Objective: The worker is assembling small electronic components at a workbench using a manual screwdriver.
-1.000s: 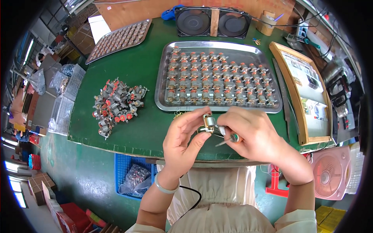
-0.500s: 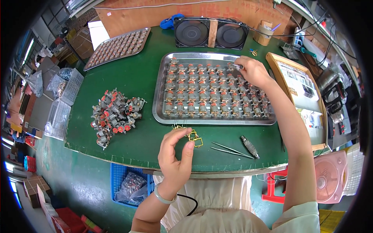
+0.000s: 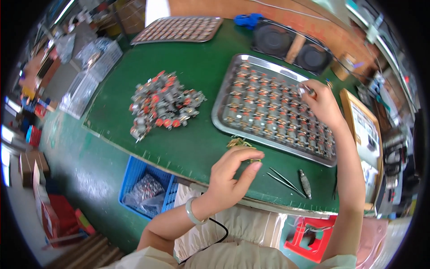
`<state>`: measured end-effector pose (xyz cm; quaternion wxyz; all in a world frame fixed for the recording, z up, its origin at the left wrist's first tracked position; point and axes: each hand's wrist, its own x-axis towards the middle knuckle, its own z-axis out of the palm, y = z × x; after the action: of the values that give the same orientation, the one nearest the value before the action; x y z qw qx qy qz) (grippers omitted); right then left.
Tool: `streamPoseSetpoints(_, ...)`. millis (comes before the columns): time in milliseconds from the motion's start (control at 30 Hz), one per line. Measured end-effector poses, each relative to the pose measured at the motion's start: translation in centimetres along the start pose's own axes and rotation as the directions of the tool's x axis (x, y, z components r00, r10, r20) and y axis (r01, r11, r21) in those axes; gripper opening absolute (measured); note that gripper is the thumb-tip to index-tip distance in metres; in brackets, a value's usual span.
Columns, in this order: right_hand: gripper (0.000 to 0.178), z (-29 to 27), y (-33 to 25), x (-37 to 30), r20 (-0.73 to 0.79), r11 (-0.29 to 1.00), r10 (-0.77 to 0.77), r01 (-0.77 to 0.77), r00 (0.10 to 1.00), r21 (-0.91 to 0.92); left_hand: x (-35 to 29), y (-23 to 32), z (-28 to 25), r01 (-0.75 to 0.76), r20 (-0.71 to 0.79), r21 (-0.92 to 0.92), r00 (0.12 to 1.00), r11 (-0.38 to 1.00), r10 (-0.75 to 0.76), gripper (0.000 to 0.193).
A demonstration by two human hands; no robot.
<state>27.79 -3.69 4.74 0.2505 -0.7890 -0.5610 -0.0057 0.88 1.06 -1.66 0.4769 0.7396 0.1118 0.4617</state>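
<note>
My right hand is pinched on a small metal component at the far right part of a steel tray. Rows of small grey cylindrical components with red parts and copper-coloured tabs fill much of the tray. Near the table's front edge, my left hand hovers with curled fingers and the thumb apart, nothing visible between them. Several small brass-coloured wire frames lie just beyond it, partly hidden by the fingers. To its right are tweezers and a knurled metal tool.
A heap of similar grey and red components sits on the green table, left of the tray. Another filled tray stands far left. Two black fans are behind; a wooden-framed board is at right. A blue crate stands below.
The view has swung and tilted, so the table things sit rotated and farther right. My right hand stays at the tray's far right; my left hand stays by the wire frames, now covering more of them.
</note>
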Motion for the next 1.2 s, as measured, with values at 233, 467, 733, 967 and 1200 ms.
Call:
streamPoseSetpoints(233,0.018,3.5,-12.1,-1.2,0.169,0.897,-0.412,0.366,0.895,0.248,1.1,-0.6,-6.5,-0.231,0.058,0.451,0.971,0.862,0.230,0.027)
streamPoseSetpoints(467,0.025,8.2,-16.1,1.9,0.038,0.918,-0.365,0.353,0.930,0.180,3.0,-1.1,-12.4,0.037,-0.098,0.931,0.984,0.363,0.151,0.058)
streamPoseSetpoints(733,0.029,10.7,-19.8,2.3,0.047,0.793,-0.607,0.609,0.793,-0.024,3.5,-3.0,-16.7,-0.106,0.023,0.865,0.985,0.491,0.172,0.045)
streamPoseSetpoints(967,0.012,13.7,-22.1,1.5,0.131,0.709,-0.612,0.614,0.780,-0.346,4.3,-3.4,-18.8,-0.105,0.009,0.792,0.987,0.601,0.161,0.041)
streamPoseSetpoints(1200,0.017,13.0,-20.7,1.5,0.116,0.714,-0.661,0.669,0.741,-0.207,5.6,-3.1,-19.6,-0.097,-0.020,0.851,0.976,0.516,0.217,0.026)
